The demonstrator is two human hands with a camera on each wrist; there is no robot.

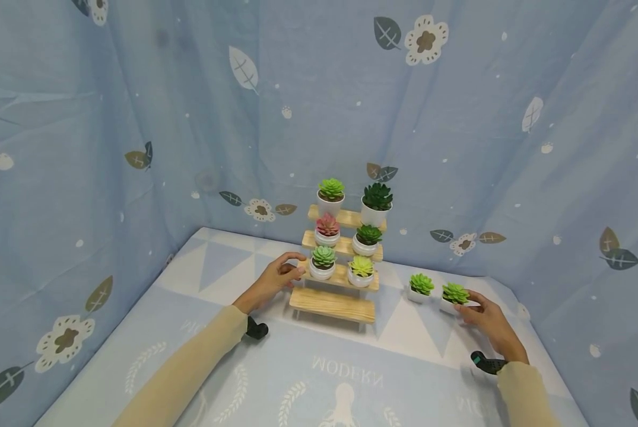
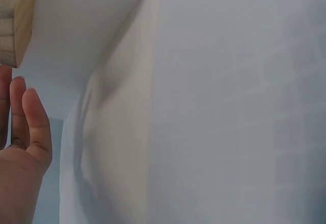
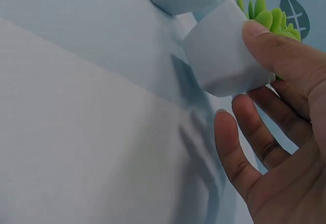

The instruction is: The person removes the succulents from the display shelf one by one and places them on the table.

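Observation:
My left hand (image 1: 277, 277) is at the left end of a wooden tiered plant stand (image 1: 332, 303), thumb and forefinger about the end of its second-lowest shelf. In the left wrist view, fingertips (image 2: 34, 104) lie close to the wooden shelf end (image 2: 20, 35); the thumb is out of view there. My right hand (image 1: 486, 317) pinches a white angular pot (image 3: 219, 51) holding a bright green succulent (image 1: 455, 293). A similar potted succulent (image 1: 421, 286) stands just left of it on the table. Whether the held pot touches the table, I cannot tell.
Two potted plants sit on each upper shelf, among them a dark green succulent (image 1: 377, 197), a pink one (image 1: 327, 227) and a yellow one (image 1: 361, 268). The lowest shelf is bare wood. Patterned blue curtains (image 1: 319, 118) surround the cloth-covered table (image 1: 276, 350).

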